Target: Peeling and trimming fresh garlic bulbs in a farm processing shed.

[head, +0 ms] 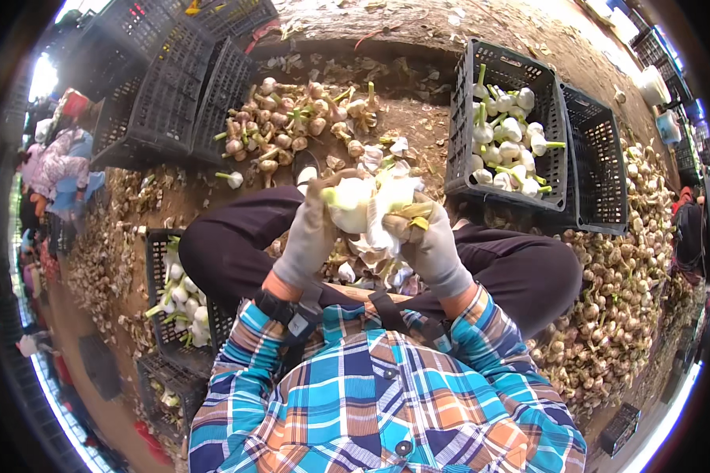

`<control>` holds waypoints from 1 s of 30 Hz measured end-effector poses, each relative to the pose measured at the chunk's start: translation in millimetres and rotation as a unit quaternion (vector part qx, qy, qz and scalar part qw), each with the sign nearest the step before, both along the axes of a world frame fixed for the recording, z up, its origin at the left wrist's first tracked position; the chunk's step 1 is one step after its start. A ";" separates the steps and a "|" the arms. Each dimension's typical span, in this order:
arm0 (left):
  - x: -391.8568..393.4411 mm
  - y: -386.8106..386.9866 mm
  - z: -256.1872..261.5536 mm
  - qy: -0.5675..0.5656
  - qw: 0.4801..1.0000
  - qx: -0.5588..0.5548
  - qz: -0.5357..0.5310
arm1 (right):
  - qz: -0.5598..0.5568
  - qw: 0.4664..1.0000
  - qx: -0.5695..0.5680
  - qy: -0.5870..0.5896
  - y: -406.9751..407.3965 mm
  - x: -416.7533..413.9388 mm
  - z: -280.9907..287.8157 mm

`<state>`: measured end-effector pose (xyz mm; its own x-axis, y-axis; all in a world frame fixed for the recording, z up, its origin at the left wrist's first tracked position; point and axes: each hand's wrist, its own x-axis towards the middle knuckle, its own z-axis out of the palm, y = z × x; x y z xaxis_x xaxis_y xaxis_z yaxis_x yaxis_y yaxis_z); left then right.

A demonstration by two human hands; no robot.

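Both hands are gloved and meet in front of my lap. My left hand (309,232) grips a white garlic bulb (351,205), its cut green stem pointing left. Strips of loose papery skin (389,208) hang from the bulb's right side. My right hand (427,241) pinches that skin and some yellowish leaf (419,214). Beyond my hands a heap of unpeeled garlic bulbs (284,121) with brown skins lies on the dirt floor. Shed skins (346,272) lie below my hands, between my legs.
Ahead right, a black plastic crate (458,130) holds clean white bulbs, with another black crate (594,159) beside it. A third crate (157,248) of white bulbs stands left. Stacked crates (165,88) rise ahead left. A large garlic pile (609,307) spreads right. A person (65,159) sits far left.
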<state>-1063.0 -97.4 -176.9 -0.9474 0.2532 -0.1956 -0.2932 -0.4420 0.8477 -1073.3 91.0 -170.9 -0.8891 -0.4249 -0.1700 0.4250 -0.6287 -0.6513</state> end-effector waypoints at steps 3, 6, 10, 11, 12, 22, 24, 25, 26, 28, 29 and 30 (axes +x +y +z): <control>4.4 10.8 7.7 0.174 0.976 -0.054 0.118 | 0.011 0.993 0.108 0.045 -1.2 -0.6 -1.9; 5.2 20.0 12.9 0.168 0.951 -0.222 0.136 | 0.027 0.991 0.121 0.058 -1.8 0.5 -3.2; -1.6 16.8 9.7 0.232 0.905 -0.332 0.130 | -0.001 0.966 0.140 0.217 4.2 -1.1 -5.8; -3.0 16.6 5.8 0.215 0.924 -0.289 0.130 | -0.020 0.934 0.167 0.315 4.8 -2.4 -7.0; -4.3 15.4 1.7 0.147 0.964 -0.183 0.127 | -0.021 0.906 0.217 0.363 6.5 -3.2 -7.4; -41.9 -43.2 -16.2 0.003 0.900 0.412 0.146 | 0.205 0.945 0.137 0.216 40.5 5.2 9.8; -46.9 -50.4 -11.0 -0.002 0.899 0.396 0.187 | 0.324 0.914 0.165 0.182 37.4 4.4 10.8; -47.4 -49.6 -8.4 0.004 0.900 0.402 0.169 | 0.343 0.870 0.247 0.252 34.5 2.9 10.3; -46.2 -46.7 -6.2 0.016 0.910 0.391 0.138 | 0.322 0.842 0.293 0.318 29.2 2.0 9.2; -40.1 -34.9 -2.0 -0.023 0.922 0.362 0.135 | 0.171 0.850 0.365 0.339 18.6 0.2 6.9; -36.5 -27.9 0.1 -0.035 0.921 0.362 0.138 | 0.073 0.838 0.408 0.356 14.3 -0.8 6.5; -33.2 -20.8 2.0 -0.054 0.924 0.359 0.118 | -0.024 0.774 0.469 0.424 13.3 -4.1 6.8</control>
